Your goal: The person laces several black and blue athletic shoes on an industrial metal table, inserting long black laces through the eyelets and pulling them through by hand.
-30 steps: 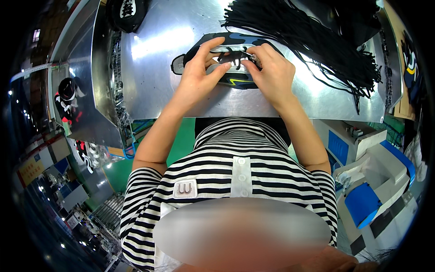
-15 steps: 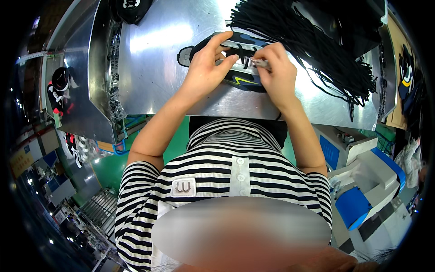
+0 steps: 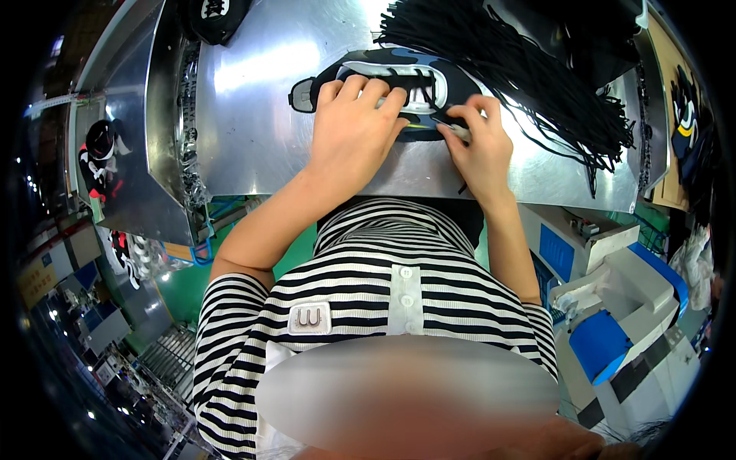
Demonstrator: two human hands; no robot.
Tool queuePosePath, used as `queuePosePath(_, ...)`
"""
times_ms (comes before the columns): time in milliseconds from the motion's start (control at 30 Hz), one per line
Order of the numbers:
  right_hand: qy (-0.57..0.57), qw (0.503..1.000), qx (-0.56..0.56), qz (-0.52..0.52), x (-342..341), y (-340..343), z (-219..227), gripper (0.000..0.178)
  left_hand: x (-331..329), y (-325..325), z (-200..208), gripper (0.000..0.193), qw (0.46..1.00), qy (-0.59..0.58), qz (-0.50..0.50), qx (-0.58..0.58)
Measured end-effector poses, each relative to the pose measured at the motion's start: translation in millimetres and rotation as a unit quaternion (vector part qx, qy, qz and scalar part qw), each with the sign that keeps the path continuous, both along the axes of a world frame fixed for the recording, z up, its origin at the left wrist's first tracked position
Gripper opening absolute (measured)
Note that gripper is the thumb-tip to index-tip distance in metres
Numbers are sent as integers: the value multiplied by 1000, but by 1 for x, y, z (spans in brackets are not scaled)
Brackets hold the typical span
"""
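On the metal table lies a shoe upper (image 3: 418, 69), dark with blue camouflage patches, a white-edged lacing opening and a grey heel tab at its left end. A black lace (image 3: 429, 96) runs through part of its opening. My left hand (image 3: 354, 126) rests over the near edge of the upper, fingers curled onto the opening and gripping it. At the near right side of the upper, my right hand (image 3: 481, 142) pinches a small pale-handled tool (image 3: 460, 133) with a thin dark tip. That tip is close to the upper's near side; whether it catches the lace is unclear.
A large bundle of black laces (image 3: 510, 73) spreads over the table's right half. Another dark shoe (image 3: 215, 19) sits at the far left. Raised metal edges (image 3: 170, 100) bound the table's left side. A grey and blue machine (image 3: 606, 337) stands at the lower right.
My left hand has shifted from around the upper to lying over its near edge. My right hand has moved slightly nearer with the tool, and the upper's opening has tilted away from me.
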State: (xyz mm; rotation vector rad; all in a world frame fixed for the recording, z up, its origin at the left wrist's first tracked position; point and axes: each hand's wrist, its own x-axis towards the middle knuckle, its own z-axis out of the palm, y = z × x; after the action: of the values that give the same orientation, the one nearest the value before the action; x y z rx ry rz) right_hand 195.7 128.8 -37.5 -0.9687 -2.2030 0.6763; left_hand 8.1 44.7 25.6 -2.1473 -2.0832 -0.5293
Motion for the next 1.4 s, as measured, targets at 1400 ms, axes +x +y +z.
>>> queuePosePath(1400, 297, 915, -273, -7, -42, 8, -10, 14, -21, 18, -28, 29, 950, -279, -8, -143)
